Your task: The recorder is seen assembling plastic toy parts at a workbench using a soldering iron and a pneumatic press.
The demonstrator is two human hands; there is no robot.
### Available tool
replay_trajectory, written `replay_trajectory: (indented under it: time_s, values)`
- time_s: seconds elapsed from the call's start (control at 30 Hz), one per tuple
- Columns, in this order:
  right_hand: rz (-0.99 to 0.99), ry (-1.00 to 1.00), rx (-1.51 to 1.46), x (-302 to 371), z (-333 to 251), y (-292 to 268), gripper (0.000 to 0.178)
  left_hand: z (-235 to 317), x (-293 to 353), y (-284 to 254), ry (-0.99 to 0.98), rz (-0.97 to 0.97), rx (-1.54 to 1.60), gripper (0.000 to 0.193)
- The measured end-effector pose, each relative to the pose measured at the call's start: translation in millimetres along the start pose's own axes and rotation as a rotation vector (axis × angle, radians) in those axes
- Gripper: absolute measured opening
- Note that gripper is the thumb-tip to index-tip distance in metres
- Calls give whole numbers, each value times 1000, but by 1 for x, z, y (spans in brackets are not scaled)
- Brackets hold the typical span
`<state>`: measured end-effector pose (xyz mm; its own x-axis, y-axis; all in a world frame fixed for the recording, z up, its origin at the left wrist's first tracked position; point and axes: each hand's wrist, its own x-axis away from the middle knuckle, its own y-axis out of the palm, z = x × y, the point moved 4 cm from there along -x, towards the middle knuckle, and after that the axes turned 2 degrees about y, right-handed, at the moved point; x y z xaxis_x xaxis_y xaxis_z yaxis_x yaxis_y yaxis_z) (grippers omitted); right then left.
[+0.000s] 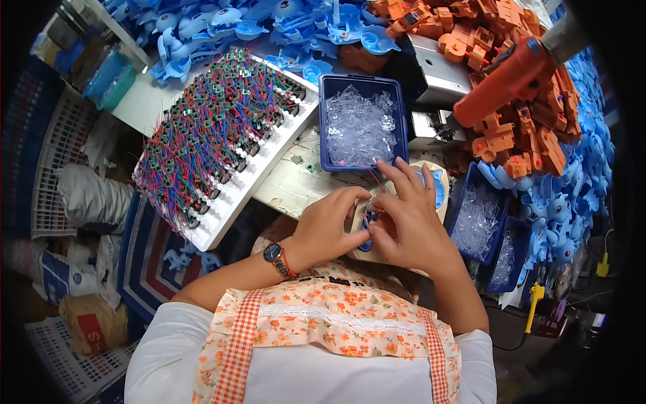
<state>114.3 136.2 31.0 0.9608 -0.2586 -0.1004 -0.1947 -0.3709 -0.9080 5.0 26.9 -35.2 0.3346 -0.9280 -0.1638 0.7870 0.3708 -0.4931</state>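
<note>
My left hand (328, 221), with a dark watch (272, 253) and a red band at its wrist, reaches in from the left. Its thumb and index finger curl against a small wired part (371, 217), mostly hidden between my hands. From the other side my right hand (414, 229) pinches the same part with thumb and index finger, its other fingers stretched forward. Thin reddish wires (377, 176) rise from it. Both hands are over a cream-coloured fixture (437, 217), which carries a light-blue plastic shell (439, 190).
A white foam tray (259, 165) of wired circuit boards stands at left. Blue bins (324, 114) hold clear plastic pieces; two smaller ones (471, 209) stand right. Blue shells (222, 20) and orange parts (494, 138) pile up behind. An orange-handled tool (501, 81) juts in at upper right.
</note>
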Motion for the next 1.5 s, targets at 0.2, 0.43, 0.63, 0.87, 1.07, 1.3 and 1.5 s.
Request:
replay_trajectory:
  time_s: [0.2, 0.43, 0.63, 0.87, 1.07, 1.3, 1.5]
  values:
    - [-30, 45, -113, 0, 5, -1, 29, -3, 0, 5, 39, 28, 22, 55]
    - [151, 223, -97, 23, 29, -26, 19, 11, -19, -13, 242, -21, -76, 52]
    - [166, 254, -71, 41, 28, -10, 13, 22, -36, -4, 151, -126, 101, 33]
    - [238, 320, -110, 51, 41, -8, 24, 31, -42, 5, 297, -44, 48, 24]
    - [305, 315, -117, 52, 44, -9, 35, 39, -32, 9, 549, 0, -107, 26]
    - [348, 184, -113, 69, 51, -11, 38, 43, -33, 7, 716, -74, -220, 32]
    - [356, 35, -62, 88, 33, -7, 40, 47, -29, 9, 762, -115, -328, 34]
